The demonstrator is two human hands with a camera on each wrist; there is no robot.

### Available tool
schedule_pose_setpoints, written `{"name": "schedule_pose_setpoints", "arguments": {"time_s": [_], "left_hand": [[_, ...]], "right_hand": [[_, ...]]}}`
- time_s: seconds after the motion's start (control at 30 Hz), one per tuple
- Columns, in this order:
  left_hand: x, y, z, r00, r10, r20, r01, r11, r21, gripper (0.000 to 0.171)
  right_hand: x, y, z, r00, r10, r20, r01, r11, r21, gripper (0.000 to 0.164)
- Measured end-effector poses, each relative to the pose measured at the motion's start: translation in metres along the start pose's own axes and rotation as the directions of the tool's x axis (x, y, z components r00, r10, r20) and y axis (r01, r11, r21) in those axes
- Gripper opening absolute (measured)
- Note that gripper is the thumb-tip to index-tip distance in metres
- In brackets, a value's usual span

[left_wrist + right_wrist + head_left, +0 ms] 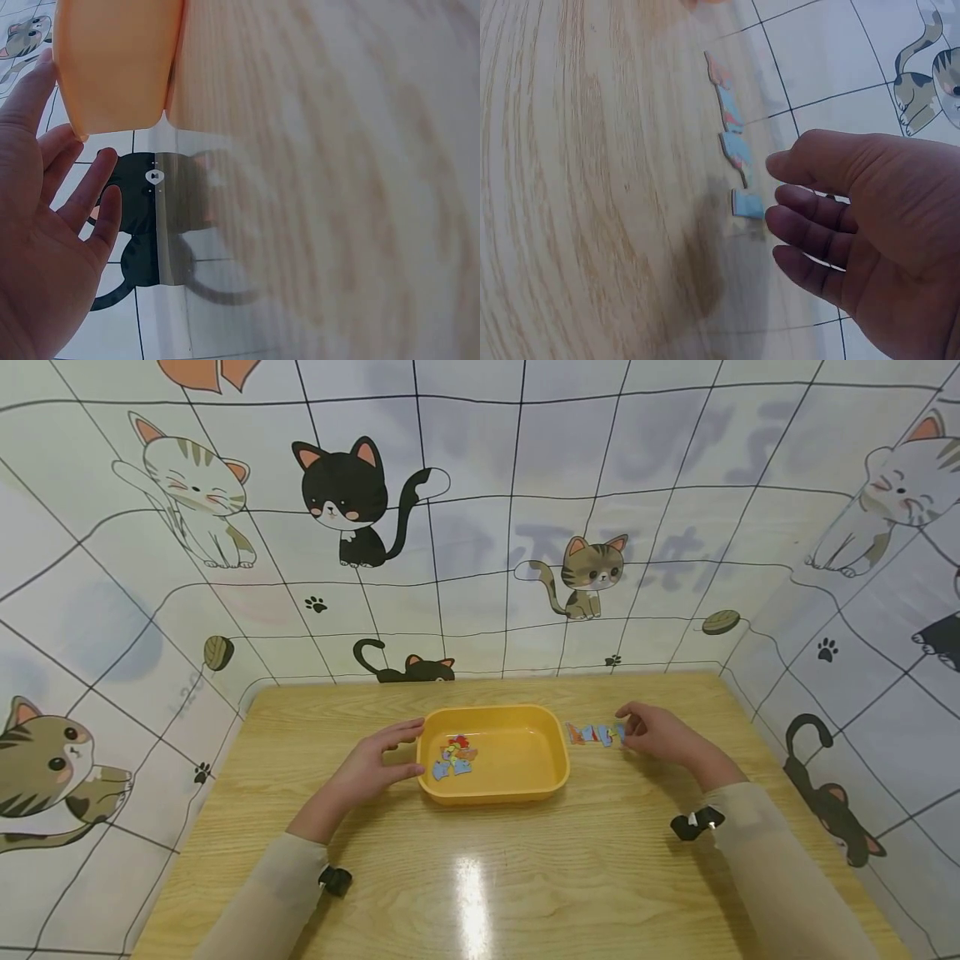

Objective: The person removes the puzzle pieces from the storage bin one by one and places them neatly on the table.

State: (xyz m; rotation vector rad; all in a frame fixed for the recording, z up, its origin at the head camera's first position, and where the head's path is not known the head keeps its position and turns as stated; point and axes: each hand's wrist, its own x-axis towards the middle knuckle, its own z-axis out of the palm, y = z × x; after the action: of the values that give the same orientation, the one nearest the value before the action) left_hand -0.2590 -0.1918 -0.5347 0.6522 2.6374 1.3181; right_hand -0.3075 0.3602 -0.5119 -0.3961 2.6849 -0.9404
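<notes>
A yellow tray (493, 797) sits on the wooden table, with several colourful jigsaw puzzle pieces (456, 755) lying in its left part. My left hand (378, 756) touches the tray's left side, thumb and fingers spread; the left wrist view shows its fingertips at the edge of the orange-looking tray (116, 75). To the right of the tray, several jigsaw puzzle pieces (588, 734) form a short row. By the right end of this row is my right hand (660, 735), fingers loosely bent. In the right wrist view its fingertips lie beside a light-blue piece (747, 204), with nothing visible between thumb and fingers.
The wooden table (600, 877) meets a cloth backdrop (480, 527) printed with cats and grid lines at the back and both sides. Dark wrist straps (697, 823) are on both sleeves. Light glares off the table's front middle.
</notes>
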Motion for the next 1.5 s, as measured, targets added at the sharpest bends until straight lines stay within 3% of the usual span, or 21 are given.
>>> {"name": "schedule_pose_setpoints", "arguments": {"time_s": [0.17, 0.33, 0.67, 1.03, 1.5], "left_hand": [[0.000, 0.000, 0.001, 1.000, 0.005, -0.006, -0.005, 1.000, 0.010, 0.070], [-0.001, 0.002, 0.000, 1.000, 0.002, -0.004, -0.002, 1.000, 0.003, 0.070], [-0.001, 0.000, -0.001, 1.000, -0.002, 0.002, 0.002, 1.000, -0.007, 0.070], [-0.001, -0.001, -0.001, 1.000, -0.020, 0.007, 0.020, 1.000, -0.014, 0.069], [-0.001, 0.001, -0.001, 1.000, -0.024, 0.006, 0.025, 1.000, -0.016, 0.069]], "right_hand": [[-0.002, -0.013, 0.001, 0.997, -0.047, -0.054, 0.046, 0.999, -0.003, 0.042], [-0.003, -0.034, 0.006, 0.984, -0.140, -0.114, 0.143, 0.990, 0.016, 0.036], [0.006, -0.087, 0.029, 0.963, -0.223, -0.150, 0.240, 0.965, 0.104, 0.038], [0.021, -0.131, 0.061, 0.931, -0.365, -0.011, 0.366, 0.930, 0.031, 0.044], [0.043, -0.164, 0.089, 0.907, -0.390, 0.160, 0.403, 0.913, -0.060, 0.050]]}}
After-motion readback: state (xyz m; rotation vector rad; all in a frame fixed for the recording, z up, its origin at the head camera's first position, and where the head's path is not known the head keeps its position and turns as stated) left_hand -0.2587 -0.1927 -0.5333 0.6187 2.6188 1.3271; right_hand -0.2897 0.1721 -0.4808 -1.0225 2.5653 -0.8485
